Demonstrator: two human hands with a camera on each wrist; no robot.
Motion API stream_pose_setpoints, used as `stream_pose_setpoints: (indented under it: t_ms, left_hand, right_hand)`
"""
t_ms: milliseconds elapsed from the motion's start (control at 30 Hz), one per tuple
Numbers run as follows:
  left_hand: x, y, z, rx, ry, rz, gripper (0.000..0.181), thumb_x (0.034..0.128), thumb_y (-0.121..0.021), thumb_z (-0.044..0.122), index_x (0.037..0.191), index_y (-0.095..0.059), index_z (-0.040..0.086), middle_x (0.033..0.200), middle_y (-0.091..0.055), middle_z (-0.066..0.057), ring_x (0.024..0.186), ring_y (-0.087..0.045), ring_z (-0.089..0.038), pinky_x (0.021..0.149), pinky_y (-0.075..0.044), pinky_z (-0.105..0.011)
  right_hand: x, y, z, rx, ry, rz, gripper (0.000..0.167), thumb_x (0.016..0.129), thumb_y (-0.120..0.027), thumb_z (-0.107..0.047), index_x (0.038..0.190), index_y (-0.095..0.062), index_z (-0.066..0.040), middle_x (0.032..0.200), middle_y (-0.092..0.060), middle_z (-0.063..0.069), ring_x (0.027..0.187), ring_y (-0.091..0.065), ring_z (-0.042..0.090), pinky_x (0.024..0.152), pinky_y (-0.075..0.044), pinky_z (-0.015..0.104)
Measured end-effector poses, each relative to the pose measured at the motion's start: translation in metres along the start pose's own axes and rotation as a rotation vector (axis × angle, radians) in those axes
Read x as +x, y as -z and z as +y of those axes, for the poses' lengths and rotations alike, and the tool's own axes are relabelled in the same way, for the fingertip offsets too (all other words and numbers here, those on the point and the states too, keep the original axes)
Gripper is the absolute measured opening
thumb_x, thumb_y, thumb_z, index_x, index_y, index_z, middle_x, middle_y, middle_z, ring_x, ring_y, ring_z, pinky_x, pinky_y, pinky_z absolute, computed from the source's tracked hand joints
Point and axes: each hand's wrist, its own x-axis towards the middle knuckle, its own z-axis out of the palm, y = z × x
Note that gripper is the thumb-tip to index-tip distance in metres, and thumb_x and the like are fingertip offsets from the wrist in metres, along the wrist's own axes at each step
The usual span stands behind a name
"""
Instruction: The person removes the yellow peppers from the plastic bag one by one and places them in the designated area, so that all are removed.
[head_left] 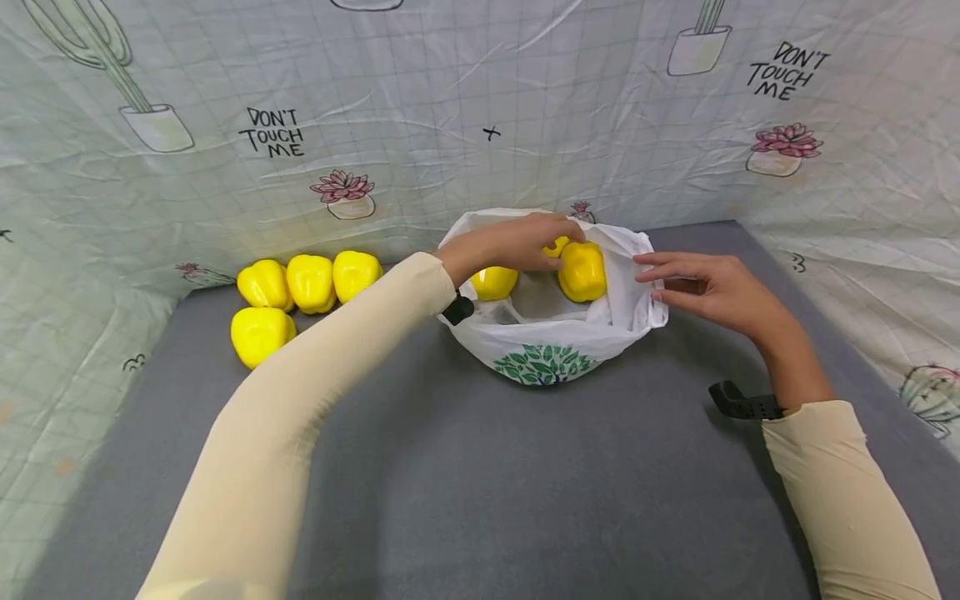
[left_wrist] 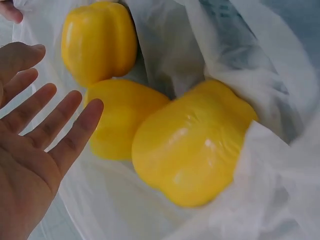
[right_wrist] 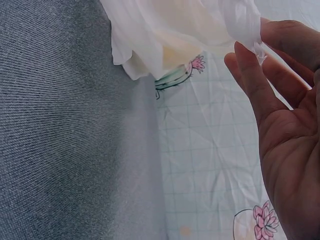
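Note:
A white plastic bag [head_left: 540,333] with a green tree print stands with its mouth wide. Inside lie yellow bell peppers; the left wrist view shows three, one bell pepper [left_wrist: 195,145] nearest that camera. My left hand [head_left: 525,242] reaches over the bag's mouth beside a bell pepper [head_left: 582,272]. In the left wrist view the left hand's fingers [left_wrist: 75,137] are spread, apart from the peppers and holding nothing. At the bag's right rim, my right hand [head_left: 712,287] pinches the plastic between thumb and fingers, as the right wrist view shows the bag edge [right_wrist: 245,25] there.
Several more yellow bell peppers [head_left: 311,283] stand grouped at the left rear of the grey tabletop [head_left: 525,483]. A printed cloth [head_left: 420,108] hangs behind and along both sides of the table. My left forearm crosses in front of part of the pepper group.

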Motion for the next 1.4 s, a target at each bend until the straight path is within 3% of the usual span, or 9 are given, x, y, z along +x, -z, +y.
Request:
stream_pose_setpoints:
  t_ms: [267,467,567,767,900,1000,1167,1267,1400]
  left_hand:
    - [0.019,-0.010,0.002,0.062,0.019,-0.018,0.046,0.1013,-0.063,0.017,0.146,-0.051,0.012,0.152,-0.046,-0.007,0.138,-0.042,-0.022,0.119,-0.030,-0.032]
    - [0.028,-0.016,0.002,0.084,0.019,0.000,0.047,0.1008,-0.064,0.019,0.145,-0.051,0.012,0.152,-0.045,-0.008,0.137,-0.042,-0.022,0.119,-0.031,-0.030]
    - [0.033,-0.021,0.002,0.087,0.048,-0.007,0.049,0.1005,-0.065,0.020,0.146,-0.049,0.013,0.155,-0.041,-0.009,0.137,-0.041,-0.022,0.118,-0.031,-0.030]
    - [0.042,-0.029,0.004,0.111,0.125,-0.011,0.062,0.0956,-0.073,0.025,0.149,-0.043,0.016,0.156,-0.040,-0.006,0.137,-0.039,-0.025,0.116,-0.034,-0.033]
    - [0.043,-0.035,0.005,0.141,0.136,-0.008,0.076,0.0896,-0.080,0.031,0.153,-0.040,0.016,0.155,-0.044,-0.002,0.138,-0.036,-0.029,0.115,-0.033,-0.039]
    - [0.042,-0.038,0.003,0.149,0.104,0.014,0.082,0.0861,-0.083,0.032,0.155,-0.042,0.015,0.156,-0.045,-0.001,0.139,-0.036,-0.028,0.115,-0.029,-0.038]
    - [0.038,-0.039,-0.003,0.116,-0.011,0.042,0.079,0.0827,-0.086,0.031,0.151,-0.049,0.015,0.154,-0.049,0.000,0.139,-0.040,-0.020,0.116,-0.022,-0.036]
    - [0.034,-0.040,-0.004,0.069,-0.070,0.030,0.071,0.0881,-0.081,0.028,0.151,-0.050,0.016,0.154,-0.049,0.001,0.141,-0.040,-0.017,0.119,-0.021,-0.033]
    - [0.030,-0.042,-0.006,-0.064,-0.134,0.015,0.053,0.0978,-0.068,0.016,0.149,-0.053,0.016,0.152,-0.051,0.002,0.142,-0.039,-0.015,0.119,-0.025,-0.026]
  right_hand:
    - [0.001,-0.003,0.001,0.008,-0.033,-0.019,0.036,0.088,-0.073,0.008,0.120,-0.075,-0.007,0.138,-0.063,0.014,0.123,-0.053,-0.010,0.091,-0.048,0.008]
    - [0.002,-0.004,0.001,0.004,-0.035,-0.015,0.036,0.088,-0.073,0.009,0.120,-0.075,-0.007,0.138,-0.063,0.014,0.121,-0.053,-0.010,0.090,-0.048,0.008]
    - [0.001,-0.004,0.000,0.007,-0.033,-0.014,0.036,0.087,-0.074,0.009,0.120,-0.075,-0.007,0.137,-0.063,0.014,0.121,-0.054,-0.011,0.090,-0.048,0.008]
    - [0.001,-0.005,0.000,0.019,-0.020,-0.006,0.037,0.086,-0.074,0.010,0.119,-0.075,-0.006,0.136,-0.064,0.015,0.120,-0.055,-0.010,0.090,-0.049,0.009]
    - [0.001,-0.006,0.001,0.025,-0.017,-0.003,0.037,0.086,-0.074,0.011,0.118,-0.075,-0.006,0.135,-0.064,0.015,0.120,-0.055,-0.010,0.090,-0.049,0.009]
    - [0.000,-0.006,0.001,0.025,-0.023,-0.005,0.036,0.086,-0.074,0.011,0.119,-0.075,-0.006,0.136,-0.064,0.015,0.121,-0.054,-0.010,0.091,-0.048,0.008]
    - [-0.001,-0.007,0.003,0.016,-0.024,-0.006,0.036,0.087,-0.074,0.010,0.118,-0.075,-0.007,0.136,-0.064,0.015,0.121,-0.054,-0.010,0.090,-0.048,0.008]
    - [-0.002,-0.007,0.003,0.000,-0.024,-0.004,0.036,0.086,-0.074,0.009,0.118,-0.076,-0.007,0.136,-0.064,0.014,0.120,-0.055,-0.011,0.090,-0.048,0.008]
    - [-0.002,-0.006,0.004,-0.014,-0.026,-0.007,0.036,0.087,-0.074,0.008,0.119,-0.076,-0.008,0.136,-0.064,0.013,0.118,-0.055,-0.012,0.089,-0.048,0.008]
